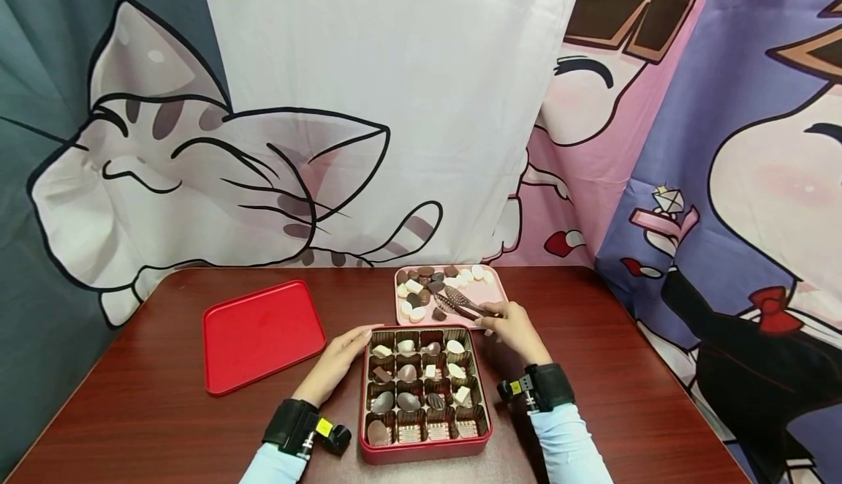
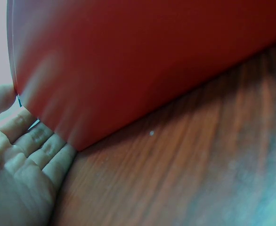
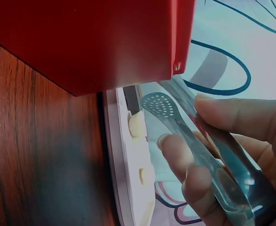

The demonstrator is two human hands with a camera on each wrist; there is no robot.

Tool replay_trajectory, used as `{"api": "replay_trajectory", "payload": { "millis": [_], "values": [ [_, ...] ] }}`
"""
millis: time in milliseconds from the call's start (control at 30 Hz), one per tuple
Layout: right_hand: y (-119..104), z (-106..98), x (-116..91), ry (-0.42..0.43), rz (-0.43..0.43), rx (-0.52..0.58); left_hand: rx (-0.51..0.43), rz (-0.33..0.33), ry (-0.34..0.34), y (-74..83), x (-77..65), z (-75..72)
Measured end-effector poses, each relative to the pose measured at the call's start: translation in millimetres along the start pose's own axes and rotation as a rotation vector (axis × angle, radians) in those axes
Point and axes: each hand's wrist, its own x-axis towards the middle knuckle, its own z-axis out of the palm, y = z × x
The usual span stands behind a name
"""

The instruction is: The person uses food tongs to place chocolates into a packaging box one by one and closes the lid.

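Observation:
A red tin box (image 1: 427, 455) with a brown divided insert stands before me, white, brown and dark chocolates in its compartments. In its nearest row, a round brown chocolate (image 1: 378, 433) sits at the left end. My left hand (image 1: 340, 358) touches the box's far left corner, fingers extended along the side in the left wrist view. My right hand (image 1: 516, 327) grips metal tongs (image 1: 463, 301) between thumb and fingers. Their perforated tips (image 3: 159, 105) are parted, over the chocolates on a pink tray (image 1: 483, 297) behind the box. The box's side (image 3: 100, 42) fills the upper left of the right wrist view.
A red lid (image 1: 263, 334) lies flat on the brown wooden table (image 1: 158, 411), left of the box. White and dark chocolates (image 1: 414, 286) cluster on the tray's left part. A cartoon-printed curtain (image 1: 395, 67) hangs behind the table's far edge.

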Motion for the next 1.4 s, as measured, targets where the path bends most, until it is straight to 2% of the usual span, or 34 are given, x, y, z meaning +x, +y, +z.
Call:
{"api": "replay_trajectory", "payload": {
  "millis": [200,467,700,1033,1400],
  "values": [
    [-3,-2,-2,-0.025,-0.008,0.008,0.009,-0.004,-0.009,0.2,0.6,-0.5],
    [6,2,0,-0.139,-0.041,-0.051,0.031,-0.006,0.008,-1.1,0.5,0.1],
    [13,1,2,-0.227,-0.126,-0.077,0.026,-0.006,-0.008,-1.0,0.4,-0.3],
    [7,3,1,-0.129,-0.18,-0.209,0.027,-0.006,0.003,-0.9,0.4,-0.5],
    [10,2,1,-0.105,-0.189,-0.223,0.008,-0.011,0.018,0.3,0.1,1.4]
  ]
}}
